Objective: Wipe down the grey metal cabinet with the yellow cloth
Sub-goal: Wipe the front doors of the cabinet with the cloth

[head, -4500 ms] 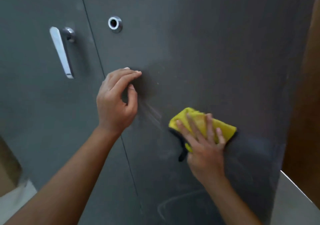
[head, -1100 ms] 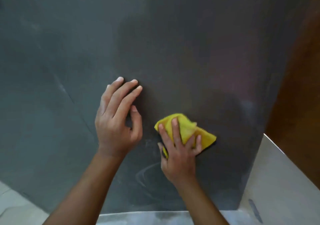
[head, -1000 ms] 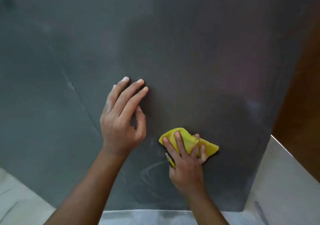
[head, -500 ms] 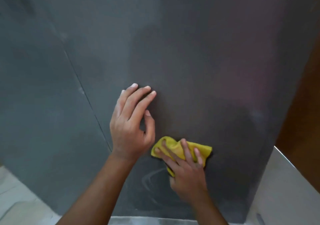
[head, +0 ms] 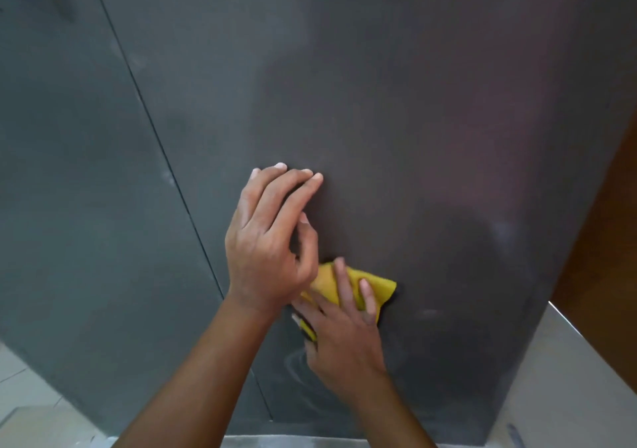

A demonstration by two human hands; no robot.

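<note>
right hand flat on the yellow cloth — fingers straight, slightly spread, pressing it against the grey metal cabinet.
left hand just above and to the left, fingers held together, tips touching the cabinet face, thumb bent inward; it overlaps the cloth's left edge in view. cloth sits low on the right door, right of the door seam — faint swirl marks below it.

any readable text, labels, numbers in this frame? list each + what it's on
None to read in this view.
The grey cabinet doors carry no print or sticker.
The yellow cloth shows no tag or logo.
The pale smears low on the door are wipe marks, not writing.
</note>
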